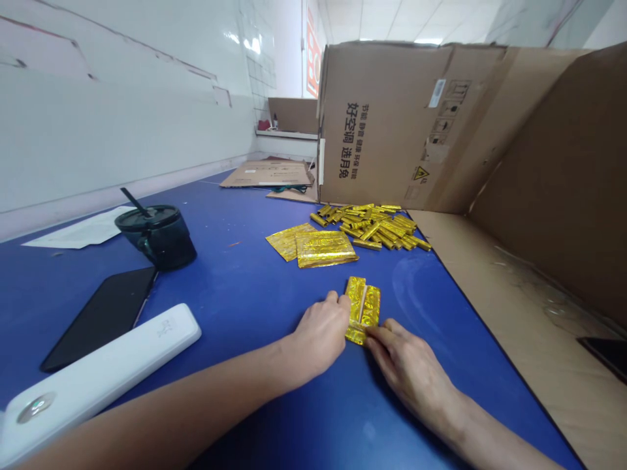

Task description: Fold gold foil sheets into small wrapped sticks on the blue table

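A gold foil paper, partly folded with a pale strip showing along its middle, lies on the blue table between my hands. My left hand is closed at its left edge, fingertips partly hidden behind the knuckles. At the lower right corner, my right hand pinches the paper between thumb and fingers. Just beyond lie flat gold foil sheets, two stacks overlapping. Behind those is a heap of rolled gold foil tubes.
To the left stand a dark lidded cup with a straw, a black phone and a long white device. White paper lies near the wall. A large cardboard box borders the table's back and right, with flat cardboard beside it.
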The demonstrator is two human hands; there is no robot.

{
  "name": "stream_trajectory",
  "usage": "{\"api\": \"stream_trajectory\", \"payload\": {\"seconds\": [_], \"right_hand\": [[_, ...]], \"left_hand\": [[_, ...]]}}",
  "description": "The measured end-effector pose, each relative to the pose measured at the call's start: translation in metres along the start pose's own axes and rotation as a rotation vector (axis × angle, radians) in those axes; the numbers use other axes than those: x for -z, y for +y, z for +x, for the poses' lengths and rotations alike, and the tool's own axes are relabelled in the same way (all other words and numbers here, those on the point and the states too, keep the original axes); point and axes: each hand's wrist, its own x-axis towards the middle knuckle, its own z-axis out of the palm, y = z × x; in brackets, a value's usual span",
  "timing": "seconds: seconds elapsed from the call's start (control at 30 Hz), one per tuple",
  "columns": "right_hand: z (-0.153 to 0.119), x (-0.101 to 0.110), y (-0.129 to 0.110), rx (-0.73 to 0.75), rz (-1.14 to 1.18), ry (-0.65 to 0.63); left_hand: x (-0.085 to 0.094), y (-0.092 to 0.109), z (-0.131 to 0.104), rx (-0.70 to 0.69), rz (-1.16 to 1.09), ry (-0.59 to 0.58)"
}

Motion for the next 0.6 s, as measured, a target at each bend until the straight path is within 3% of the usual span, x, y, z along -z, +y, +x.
{"api": "stream_trajectory", "payload": {"seconds": [0.6], "right_hand": [[-0.0001,-0.0015,-0.0014,0.031,-0.152,-0.051]], "left_hand": [[-0.0036,0.0029,0.0028,0.01,0.093,-0.005]]}}
